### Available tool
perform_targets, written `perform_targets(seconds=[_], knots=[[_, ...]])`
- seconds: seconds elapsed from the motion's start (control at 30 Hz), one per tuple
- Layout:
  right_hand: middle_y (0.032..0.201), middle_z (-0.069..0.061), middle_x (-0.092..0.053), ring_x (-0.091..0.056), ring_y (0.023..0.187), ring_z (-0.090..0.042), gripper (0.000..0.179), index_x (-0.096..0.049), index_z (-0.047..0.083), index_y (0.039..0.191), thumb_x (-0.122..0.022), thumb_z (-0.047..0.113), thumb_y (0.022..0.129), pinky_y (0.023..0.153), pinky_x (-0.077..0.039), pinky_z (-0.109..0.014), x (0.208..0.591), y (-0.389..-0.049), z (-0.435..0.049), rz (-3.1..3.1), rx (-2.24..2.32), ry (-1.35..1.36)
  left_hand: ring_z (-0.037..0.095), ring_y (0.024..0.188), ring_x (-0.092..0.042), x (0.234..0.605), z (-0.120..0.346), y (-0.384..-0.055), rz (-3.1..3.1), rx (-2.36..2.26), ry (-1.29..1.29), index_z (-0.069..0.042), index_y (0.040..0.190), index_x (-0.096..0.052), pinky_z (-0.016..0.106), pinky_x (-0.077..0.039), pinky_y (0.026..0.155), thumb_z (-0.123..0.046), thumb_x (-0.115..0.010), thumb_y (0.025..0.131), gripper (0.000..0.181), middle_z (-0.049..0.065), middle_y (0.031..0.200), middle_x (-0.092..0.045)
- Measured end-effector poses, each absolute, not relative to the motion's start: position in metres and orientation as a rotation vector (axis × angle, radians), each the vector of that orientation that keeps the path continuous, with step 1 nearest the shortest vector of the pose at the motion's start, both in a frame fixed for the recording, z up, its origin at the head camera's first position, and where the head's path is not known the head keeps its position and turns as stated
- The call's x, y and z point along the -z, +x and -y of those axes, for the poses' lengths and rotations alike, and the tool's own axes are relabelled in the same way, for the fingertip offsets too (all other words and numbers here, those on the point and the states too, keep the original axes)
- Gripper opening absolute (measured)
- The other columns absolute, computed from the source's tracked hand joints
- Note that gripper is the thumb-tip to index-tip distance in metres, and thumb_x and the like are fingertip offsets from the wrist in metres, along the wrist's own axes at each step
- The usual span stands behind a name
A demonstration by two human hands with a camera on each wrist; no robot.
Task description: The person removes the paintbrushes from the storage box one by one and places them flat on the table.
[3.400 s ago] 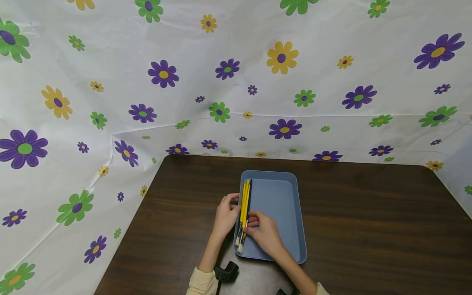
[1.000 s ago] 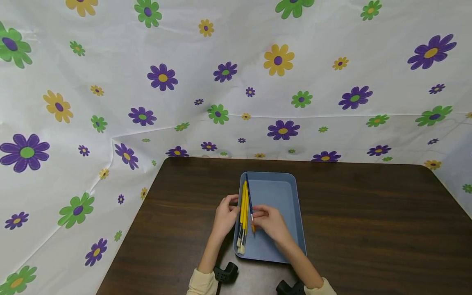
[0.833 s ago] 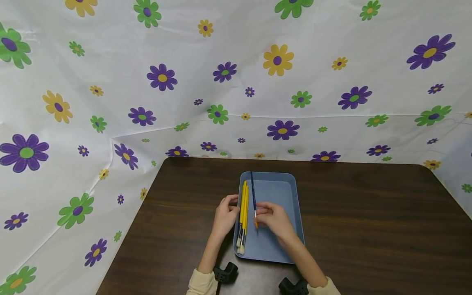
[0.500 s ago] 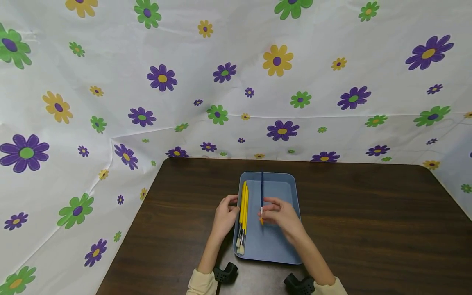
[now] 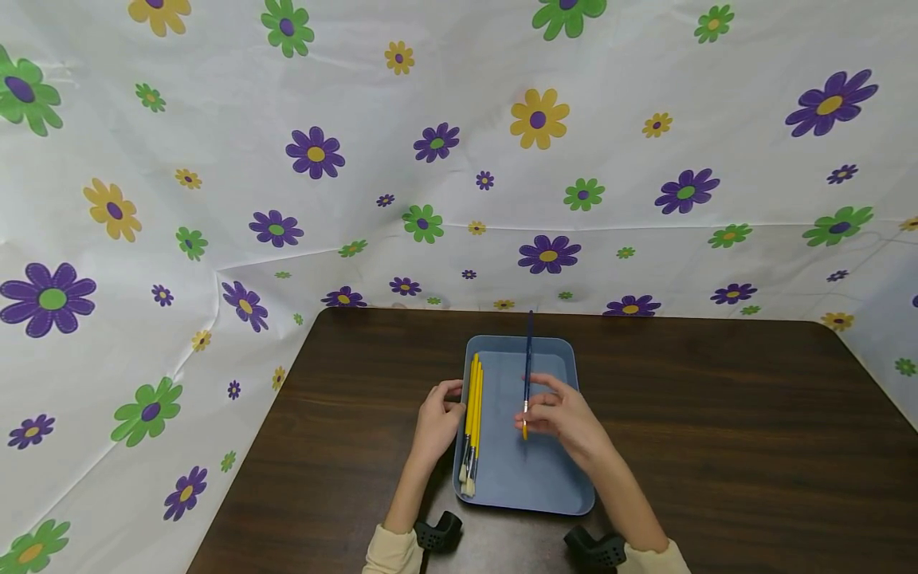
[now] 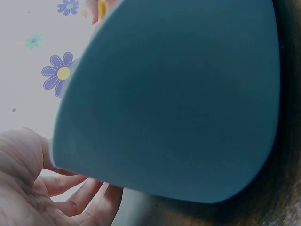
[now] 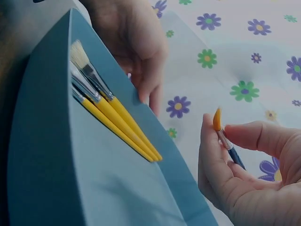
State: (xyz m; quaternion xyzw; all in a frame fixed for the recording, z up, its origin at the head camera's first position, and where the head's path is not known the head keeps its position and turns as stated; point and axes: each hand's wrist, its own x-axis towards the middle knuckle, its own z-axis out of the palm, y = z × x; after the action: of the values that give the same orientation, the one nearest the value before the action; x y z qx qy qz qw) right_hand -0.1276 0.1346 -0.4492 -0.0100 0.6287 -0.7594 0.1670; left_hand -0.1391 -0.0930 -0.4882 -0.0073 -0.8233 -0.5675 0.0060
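My right hand [image 5: 574, 422] pinches a thin blue-handled paintbrush [image 5: 528, 359] near its ferrule, above the blue-grey tray [image 5: 531, 474]. The brush stands handle-away, and its orange bristles [image 7: 217, 120] point up past the fingertips in the right wrist view. At the tray's left side, my left hand [image 5: 436, 422] grips the rim, thumb on the tray side and fingers outside; the left wrist view shows these fingers against the tray's outer wall [image 6: 164, 103]. Three yellow-handled paintbrushes [image 7: 126, 130] with pale bristles lie together along the left inner wall.
The tray stands on a dark brown wooden table [image 5: 717, 414]. Behind it hangs a white cloth [image 5: 445, 96] printed with purple, green and yellow flowers. Each wrist wears a black camera mount [image 5: 440, 532].
My right hand has drawn the blue paintbrush away from the yellow ones, lifting it and carrying it rightward over the tray. My left hand has stayed at the rim.
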Motion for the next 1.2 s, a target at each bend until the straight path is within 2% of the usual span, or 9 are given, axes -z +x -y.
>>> perform_targets(seconds=[0.27,0.6,0.77,1.0,1.2], knots=[[0.088,-0.010,-0.064,-0.075,0.082,-0.020,0.055,-0.035,-0.014,0.147,-0.056,-0.005,0.098,0.085,-0.059,-0.042,0.447,-0.129,-0.147,-1.772,2.174,0.007,0.031,0.094,-0.067,0.489,0.093,-0.140,2.575,1.771,-0.022,0.005,0.131,-0.063,0.046,-0.055,0.083,0.003,-0.059,0.094,0.038,0.021,0.121,-0.063],[0.092,-0.010,-0.068,-0.076,0.085,-0.017,0.053,-0.035,-0.019,0.144,-0.058,-0.004,0.098,0.082,-0.060,-0.034,0.444,-0.130,-0.166,-1.794,2.202,0.044,0.029,0.094,-0.067,0.489,0.092,-0.140,2.575,1.773,0.000,0.004,0.130,-0.064,0.046,-0.055,0.083,0.003,-0.059,0.093,0.037,0.020,0.120,-0.064],[0.096,-0.008,-0.070,-0.076,0.086,-0.016,0.046,-0.040,-0.021,0.137,-0.059,-0.008,0.097,0.083,-0.060,-0.032,0.443,-0.131,-0.179,-1.796,2.241,0.060,0.029,0.094,-0.067,0.489,0.092,-0.140,2.574,1.776,0.002,0.004,0.130,-0.064,0.045,-0.055,0.082,0.003,-0.059,0.093,0.037,0.020,0.120,-0.064],[0.093,-0.007,-0.071,-0.076,0.086,-0.017,0.030,-0.053,-0.014,0.125,-0.061,-0.012,0.096,0.083,-0.059,-0.031,0.443,-0.132,-0.202,-1.767,2.317,0.089,0.029,0.094,-0.066,0.489,0.093,-0.140,2.571,1.780,-0.004,0.004,0.130,-0.064,0.045,-0.055,0.082,0.003,-0.060,0.094,0.037,0.020,0.120,-0.064],[0.093,-0.006,-0.072,-0.076,0.087,-0.017,0.020,-0.059,-0.009,0.121,-0.057,-0.008,0.101,0.083,-0.059,-0.029,0.445,-0.132,-0.217,-1.756,2.332,0.077,0.030,0.094,-0.067,0.488,0.093,-0.140,2.572,1.779,-0.004,0.004,0.130,-0.064,0.046,-0.055,0.083,0.002,-0.060,0.094,0.037,0.020,0.121,-0.064]])
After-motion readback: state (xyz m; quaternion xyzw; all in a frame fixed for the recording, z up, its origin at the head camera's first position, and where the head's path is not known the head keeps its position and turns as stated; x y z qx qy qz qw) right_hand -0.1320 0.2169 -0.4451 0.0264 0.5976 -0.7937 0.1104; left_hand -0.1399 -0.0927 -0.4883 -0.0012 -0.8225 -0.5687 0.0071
